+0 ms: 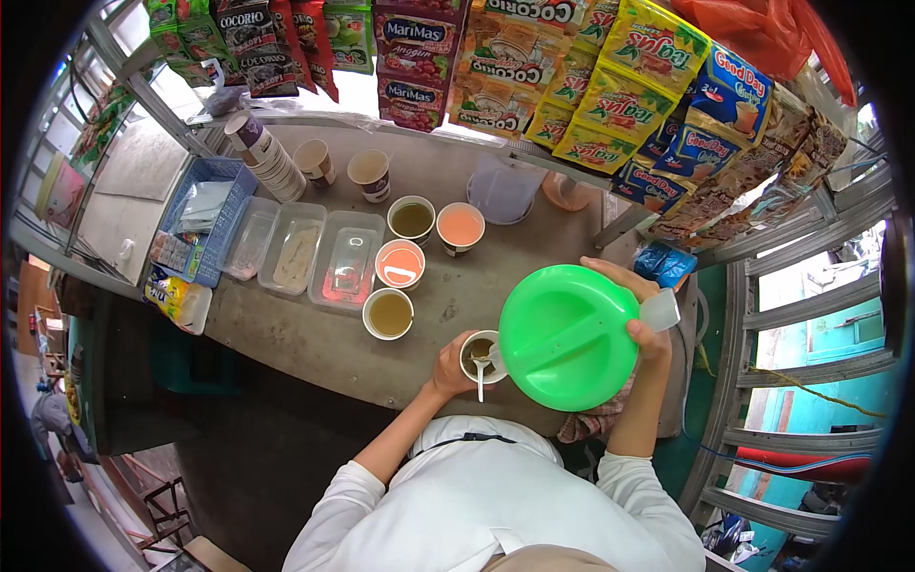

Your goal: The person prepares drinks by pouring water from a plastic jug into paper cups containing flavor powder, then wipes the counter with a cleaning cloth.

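My left hand (452,365) is wrapped round a paper cup (465,357) near the counter's front edge. A white plastic spoon (481,379) leans in that cup, its handle over the near rim, and some dark liquid shows inside. My right hand (648,319) is closed on the clear handle of a pitcher (572,336) with a round green lid. The pitcher is tilted to the left, its spout right at the cup's rim. Left of them stand filled cups: two with orange drink (399,262) (460,226) and two with brownish-green drink (390,315) (413,219).
Farther back are a leaning cup stack (266,157) and two paper cups (370,174). Clear plastic boxes (345,257) and a blue basket (205,214) line the left. Drink sachets (510,67) hang overhead. A checked cloth (583,425) lies under the pitcher's near side.
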`<state>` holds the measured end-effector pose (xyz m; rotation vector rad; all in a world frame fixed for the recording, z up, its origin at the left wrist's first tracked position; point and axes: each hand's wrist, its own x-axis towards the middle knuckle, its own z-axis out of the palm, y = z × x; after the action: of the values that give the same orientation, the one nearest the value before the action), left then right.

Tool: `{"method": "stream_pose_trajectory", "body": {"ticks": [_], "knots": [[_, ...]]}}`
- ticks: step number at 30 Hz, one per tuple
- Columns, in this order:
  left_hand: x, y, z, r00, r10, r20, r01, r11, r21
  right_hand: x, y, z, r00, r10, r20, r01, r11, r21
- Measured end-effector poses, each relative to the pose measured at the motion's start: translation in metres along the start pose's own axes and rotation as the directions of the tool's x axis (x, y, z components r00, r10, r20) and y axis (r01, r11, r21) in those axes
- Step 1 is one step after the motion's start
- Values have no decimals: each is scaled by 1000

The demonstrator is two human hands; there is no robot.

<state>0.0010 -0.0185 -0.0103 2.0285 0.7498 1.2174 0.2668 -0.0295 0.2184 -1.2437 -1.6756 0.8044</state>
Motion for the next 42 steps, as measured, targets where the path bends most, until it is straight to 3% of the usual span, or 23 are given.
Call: {"method": "stream_pose_trajectory", "body": {"ticks": [42], "knots": [[-1,-2,0,1000,5,6,-5,1000,-11,-2,1,-1,1000,3,-5,-3,1000,-12]]}}
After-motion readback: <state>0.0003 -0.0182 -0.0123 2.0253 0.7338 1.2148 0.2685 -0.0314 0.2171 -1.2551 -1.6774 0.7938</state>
